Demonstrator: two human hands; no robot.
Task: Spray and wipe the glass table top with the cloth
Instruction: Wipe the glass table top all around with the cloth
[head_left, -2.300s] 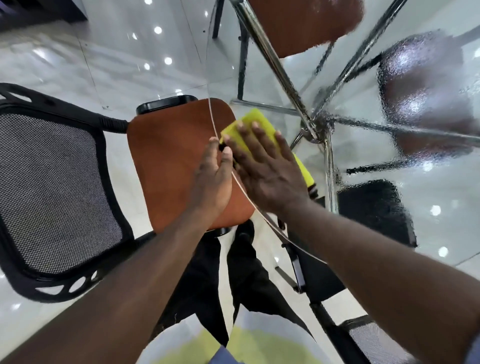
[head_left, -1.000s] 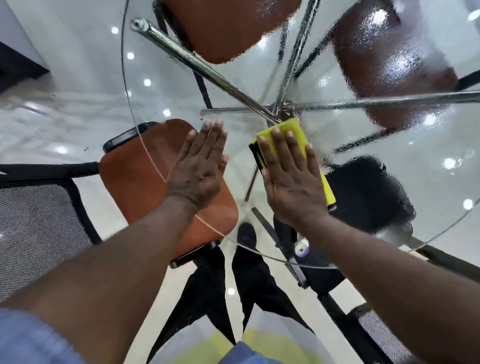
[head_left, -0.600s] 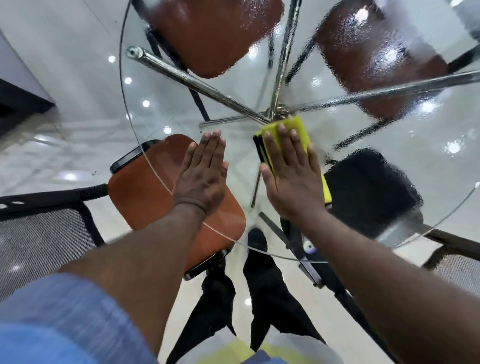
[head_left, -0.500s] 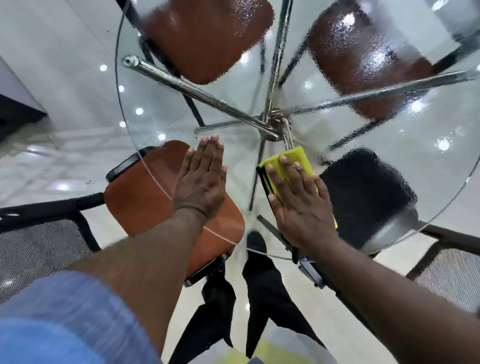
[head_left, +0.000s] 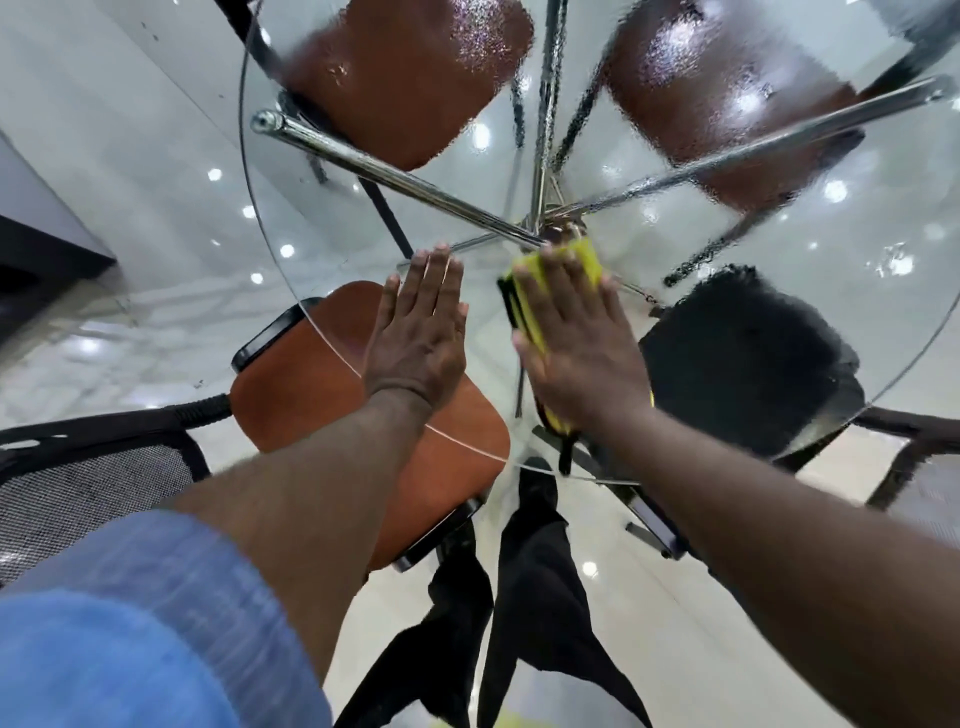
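Head view: right hand (head_left: 582, 353), fingers straight, presses the folded yellow cloth (head_left: 586, 258) flat on droplet-covered glass table top (head_left: 322, 218).

Glossy pale floor (head_left: 135, 171); brown chairs (head_left: 296, 400)
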